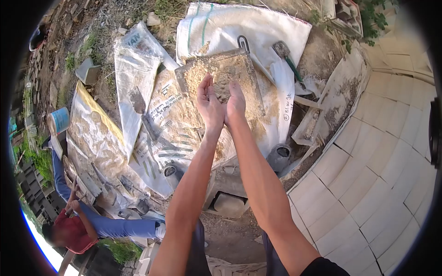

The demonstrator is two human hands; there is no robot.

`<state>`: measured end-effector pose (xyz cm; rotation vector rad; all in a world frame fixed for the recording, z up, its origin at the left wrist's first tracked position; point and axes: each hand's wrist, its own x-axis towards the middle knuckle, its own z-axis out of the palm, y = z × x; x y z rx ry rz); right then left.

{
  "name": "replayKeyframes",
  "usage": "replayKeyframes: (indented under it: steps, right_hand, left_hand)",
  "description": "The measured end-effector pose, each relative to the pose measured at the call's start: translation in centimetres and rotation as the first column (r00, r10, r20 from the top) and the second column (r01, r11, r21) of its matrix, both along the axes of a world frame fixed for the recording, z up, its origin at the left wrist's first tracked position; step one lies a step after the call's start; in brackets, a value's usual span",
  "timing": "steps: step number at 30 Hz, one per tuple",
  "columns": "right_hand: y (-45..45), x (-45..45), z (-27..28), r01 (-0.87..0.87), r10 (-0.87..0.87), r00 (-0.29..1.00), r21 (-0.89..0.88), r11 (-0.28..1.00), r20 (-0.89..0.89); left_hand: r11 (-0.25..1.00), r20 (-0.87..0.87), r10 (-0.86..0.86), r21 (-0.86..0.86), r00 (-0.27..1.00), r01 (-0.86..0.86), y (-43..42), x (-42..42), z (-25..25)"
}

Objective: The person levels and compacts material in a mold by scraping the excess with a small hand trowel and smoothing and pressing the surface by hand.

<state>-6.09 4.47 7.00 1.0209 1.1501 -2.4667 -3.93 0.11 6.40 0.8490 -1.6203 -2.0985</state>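
My left hand [210, 102] and my right hand [234, 101] are cupped with their heels together and fingers curved. Between them is a lump of grey, damp-looking grainy mix [222, 86]. It lies over a square, shallow tray [258, 99] spread with tan, crumbly material. Whether the lump is lifted off the tray, I cannot tell. Just beyond the tray's far edge, a dark metal loop [243, 43] sticks up.
White woven sacks [248, 23] cover the ground. A green-handled trowel [290, 64] and another trowel [138, 101] lie on them. Two dark pots [173, 174] [279, 156] and a hollow block [228, 198] are nearer me. Stacked pale blocks [363, 170] stand right. Another person [76, 230] sits at left.
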Motion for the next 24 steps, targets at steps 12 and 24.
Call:
replayKeyframes:
  steps: [12, 24]
  right_hand:
    - [5.7, -3.6, -1.0, -0.218, 0.807, 0.583, 0.939, 0.265, -0.092]
    - [-0.4, -6.9, -4.5, -0.018, 0.989, 0.040, 0.989, -0.145, 0.145]
  left_hand:
    - [0.122, 0.503, -0.176, -0.842, 0.846, 0.525, -4.3, -4.0, -3.6]
    - [0.212, 0.697, 0.119, -0.713, 0.707, 0.668, -5.7, -5.1, -6.5]
